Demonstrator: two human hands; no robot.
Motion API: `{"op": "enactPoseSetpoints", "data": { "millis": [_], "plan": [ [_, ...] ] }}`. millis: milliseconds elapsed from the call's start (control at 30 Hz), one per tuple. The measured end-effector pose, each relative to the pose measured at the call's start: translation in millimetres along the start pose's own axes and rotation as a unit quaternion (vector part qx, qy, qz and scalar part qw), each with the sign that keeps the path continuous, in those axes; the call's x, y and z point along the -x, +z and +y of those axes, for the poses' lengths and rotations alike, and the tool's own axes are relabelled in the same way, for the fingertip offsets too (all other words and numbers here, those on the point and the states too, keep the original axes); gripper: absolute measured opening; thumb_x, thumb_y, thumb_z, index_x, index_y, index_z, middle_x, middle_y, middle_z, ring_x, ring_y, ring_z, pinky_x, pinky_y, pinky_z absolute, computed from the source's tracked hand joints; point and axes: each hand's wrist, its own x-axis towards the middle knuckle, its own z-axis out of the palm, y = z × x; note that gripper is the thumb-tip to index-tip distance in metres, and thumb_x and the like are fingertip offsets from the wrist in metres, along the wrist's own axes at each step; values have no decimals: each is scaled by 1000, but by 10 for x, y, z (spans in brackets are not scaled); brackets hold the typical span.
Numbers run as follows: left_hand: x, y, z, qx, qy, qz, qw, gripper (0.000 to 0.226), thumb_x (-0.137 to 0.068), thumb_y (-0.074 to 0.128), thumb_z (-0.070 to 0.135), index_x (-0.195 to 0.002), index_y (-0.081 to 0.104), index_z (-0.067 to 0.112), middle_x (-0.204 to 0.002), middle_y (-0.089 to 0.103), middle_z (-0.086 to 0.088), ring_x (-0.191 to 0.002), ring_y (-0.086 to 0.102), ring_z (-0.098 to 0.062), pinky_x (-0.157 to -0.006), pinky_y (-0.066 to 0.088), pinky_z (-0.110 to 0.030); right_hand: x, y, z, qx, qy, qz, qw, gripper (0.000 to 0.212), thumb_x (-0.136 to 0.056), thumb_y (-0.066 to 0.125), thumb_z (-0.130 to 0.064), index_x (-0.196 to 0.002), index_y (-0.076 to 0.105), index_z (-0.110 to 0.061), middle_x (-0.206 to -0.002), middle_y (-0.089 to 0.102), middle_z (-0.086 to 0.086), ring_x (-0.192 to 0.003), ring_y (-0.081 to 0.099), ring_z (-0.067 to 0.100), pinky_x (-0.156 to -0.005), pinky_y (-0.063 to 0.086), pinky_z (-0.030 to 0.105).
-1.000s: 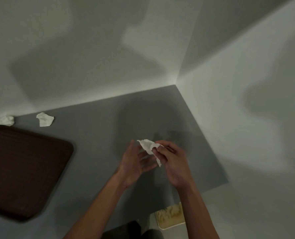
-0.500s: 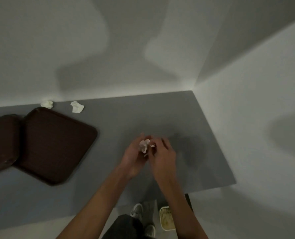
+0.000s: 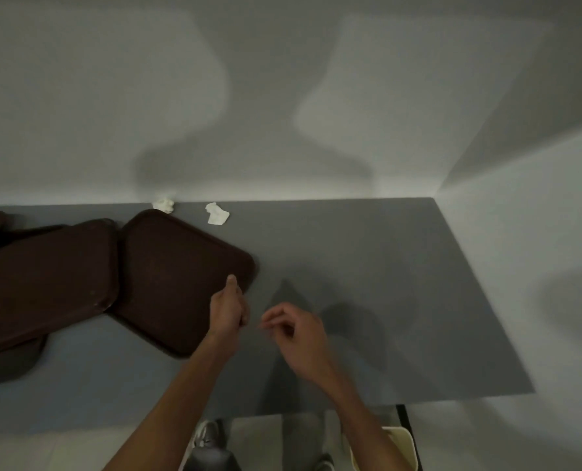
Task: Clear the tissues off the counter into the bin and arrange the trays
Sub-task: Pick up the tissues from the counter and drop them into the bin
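Note:
My left hand [image 3: 229, 309] is curled into a fist with the thumb up, just above the near right edge of a brown tray [image 3: 177, 266]. The tissue it took is hidden inside the fist. My right hand [image 3: 296, 333] hovers beside it over the grey counter [image 3: 378, 260], fingers loosely curled, with nothing in them. Two crumpled white tissues lie by the back wall: one tissue [image 3: 164, 205] behind the tray's far corner, the other tissue [image 3: 217, 214] a little to its right. A cream bin [image 3: 400, 447] stands on the floor below the counter's front edge, partly behind my right forearm.
More brown trays [image 3: 45, 280] lie overlapping in a loose pile on the left of the counter. White walls close the counter at the back and right. My shoes [image 3: 208, 435] show on the floor below the front edge.
My view swung left, showing more trays. The hands that were crumpling a tissue together have parted: the left closed into a fist by the tray, the right drew away empty.

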Motion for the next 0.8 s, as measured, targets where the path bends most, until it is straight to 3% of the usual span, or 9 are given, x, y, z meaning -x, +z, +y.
{"op": "enactPoseSetpoints", "data": {
  "millis": [33, 133, 233, 300, 467, 567, 667, 733, 800],
  "plan": [
    [-111, -160, 78, 8, -15, 5, 1000, 44, -109, 45, 40, -68, 42, 25, -56, 37, 4, -49, 30, -16, -44, 17, -26, -146, 124, 22, 16, 5, 17, 1000, 27, -88, 64, -3, -98, 73, -27, -91, 79, -18, -87, 75, -1, -86, 62, 35],
    [-399, -665, 371, -13, -51, 6, 999, 31, -107, 48, 43, -83, 60, 28, -79, 51, 13, -61, 53, -7, -51, 44, -23, -700, 523, 69, 69, 7, 48, 996, 23, -89, 61, -13, -102, 69, -30, -91, 77, -15, -83, 73, 2, -85, 62, 39],
    [-727, -1182, 588, -86, -39, -26, 995, 44, -107, 44, 41, -65, 40, 30, -62, 33, 5, -48, 29, -10, -48, 20, -27, -1320, 874, -25, 137, 2, 55, 989, 26, -95, 62, -14, -116, 65, -29, -111, 74, -6, -99, 72, 14, -93, 59, 38],
    [-951, -1462, 669, -107, -37, -39, 993, 39, -105, 42, 35, -67, 39, 26, -60, 31, 4, -48, 25, -11, -49, 17, -28, -1765, 1071, -128, 202, -1, 46, 978, 30, -99, 61, -16, -128, 61, -25, -125, 69, 2, -111, 68, 24, -95, 55, 37],
    [-1332, -1930, 741, -114, -50, -65, 990, 18, -98, 34, 20, -84, 46, 19, -60, 38, 6, -48, 28, -9, -49, 21, -28, -2808, 1469, -305, 329, -3, -11, 944, 54, -98, 56, -6, -149, 47, -21, -147, 52, 11, -124, 59, 39, -97, 55, 49],
    [-1403, -2126, 762, -137, -15, -75, 988, 11, -98, 38, 11, -94, 48, 13, -71, 44, 1, -55, 35, -9, -56, 29, -30, -3322, 1607, -283, 368, 2, -41, 929, 76, -91, 61, 5, -157, 41, -26, -164, 35, 10, -139, 49, 42, -109, 50, 54],
    [-1438, -2300, 710, -160, 18, -88, 983, 19, -106, 38, 9, -109, 56, 6, -81, 49, -3, -64, 42, -11, -60, 37, -29, -3642, 1759, -202, 378, 7, -74, 923, 78, -93, 57, 11, -161, 38, -24, -175, 15, 6, -154, 31, 39, -122, 38, 52],
    [-1473, -2396, 683, -182, 32, -114, 976, 23, -108, 39, 9, -113, 62, 9, -82, 53, -6, -67, 48, -13, -62, 42, -30, -3700, 1866, -178, 425, -12, -99, 900, 65, -103, 48, 5, -163, 35, -15, -173, 22, 11, -154, 32, 37, -125, 33, 48],
    [-1502, -2467, 653, -212, 44, -138, 966, 24, -109, 45, 11, -115, 68, 15, -89, 64, -7, -74, 60, -16, -70, 51, -30, -3652, 1922, -180, 440, -18, -78, 894, 47, -108, 42, -3, -155, 46, -5, -158, 47, 18, -142, 50, 38, -118, 41, 47]
  ]
}}
